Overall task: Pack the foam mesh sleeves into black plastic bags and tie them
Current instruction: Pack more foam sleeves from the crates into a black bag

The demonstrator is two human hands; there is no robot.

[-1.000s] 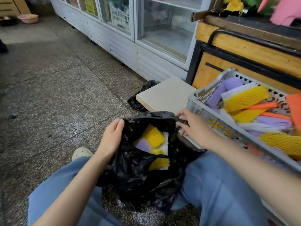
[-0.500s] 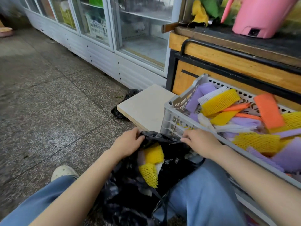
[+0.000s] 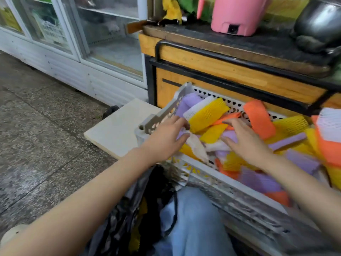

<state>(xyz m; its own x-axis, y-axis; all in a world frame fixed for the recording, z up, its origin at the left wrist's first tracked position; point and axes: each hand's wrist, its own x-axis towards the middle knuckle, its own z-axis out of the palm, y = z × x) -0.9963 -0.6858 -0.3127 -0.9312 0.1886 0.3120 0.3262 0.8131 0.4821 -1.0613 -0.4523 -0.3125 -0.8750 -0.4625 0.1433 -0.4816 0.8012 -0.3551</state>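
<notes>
Sleeves (image 3: pixel 206 115) now under left hand (image 3: pixel 164 137), right hand (image 3: pixel 245 141); bag (image 3: pixel 129 209) released; grips wide.

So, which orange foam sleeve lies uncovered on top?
The broad orange foam mesh sleeve beyond the right hand, against the grey plastic crate's back wall; others are partly covered.

A wooden counter (image 3: pixel 230 74) with a black frame carries a pink plastic container (image 3: pixel 238 15) and, further right on its top, a dark metal pot (image 3: pixel 319 23). Left of the counter stands a glass-door cooler (image 3: pixel 110 43). By the counter's lower left corner a pale board (image 3: pixel 118 132) lies on the speckled floor (image 3: pixel 46 135).
</notes>
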